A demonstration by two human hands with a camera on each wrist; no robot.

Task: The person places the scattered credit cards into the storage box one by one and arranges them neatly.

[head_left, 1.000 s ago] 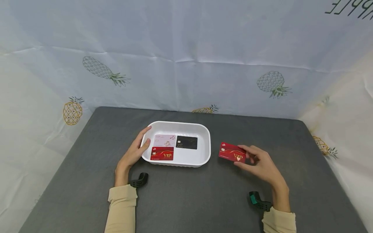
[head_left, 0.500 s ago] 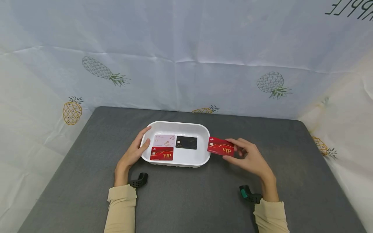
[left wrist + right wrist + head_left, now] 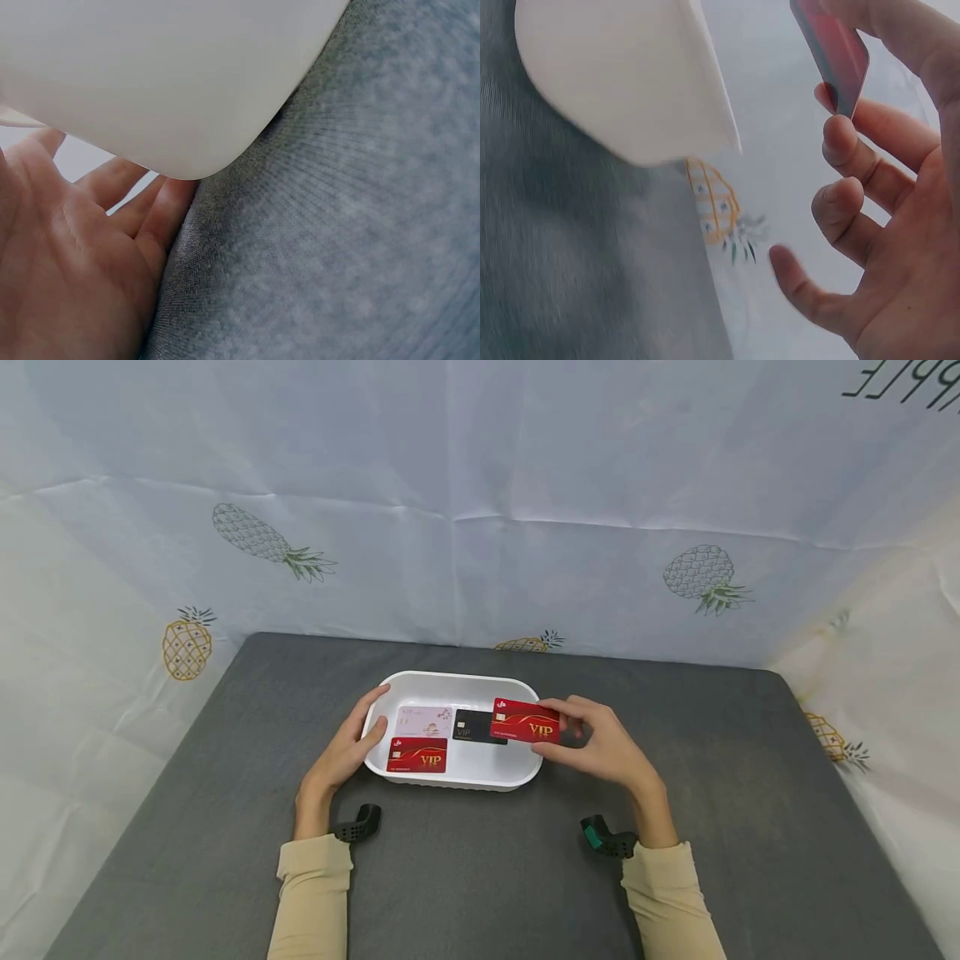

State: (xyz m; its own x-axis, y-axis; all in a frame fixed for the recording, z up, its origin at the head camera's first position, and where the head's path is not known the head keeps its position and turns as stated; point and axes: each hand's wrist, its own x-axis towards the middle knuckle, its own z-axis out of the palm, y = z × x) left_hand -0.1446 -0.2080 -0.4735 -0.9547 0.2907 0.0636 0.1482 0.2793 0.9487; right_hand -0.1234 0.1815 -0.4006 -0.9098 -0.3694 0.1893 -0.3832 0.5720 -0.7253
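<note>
A white plastic tray (image 3: pixel 480 767) stands on the grey table. My left hand (image 3: pixel 343 757) grips its left end, thumb over the rim and fingers along the outside; the left wrist view shows them against the tray wall (image 3: pixel 157 75). Inside lie a pink VIP card (image 3: pixel 420 721), a red VIP card (image 3: pixel 408 756) below it, and a black VIP card (image 3: pixel 468 727) to the right. Over the tray's right part, my right hand (image 3: pixel 600 745) pinches another red VIP card (image 3: pixel 517 720) by its right edge. That card covers part of the black one.
The grey tabletop (image 3: pixel 465 877) surrounds the tray. Behind it hangs a pale curtain (image 3: pixel 450 568) printed with pineapples. Dark wrist devices sit at the left (image 3: pixel 358 824) and right (image 3: pixel 609 838) wrists.
My right hand has carried the red VIP card leftward, from the table right of the tray to above its right part. My left hand and the tray have stayed put.
</note>
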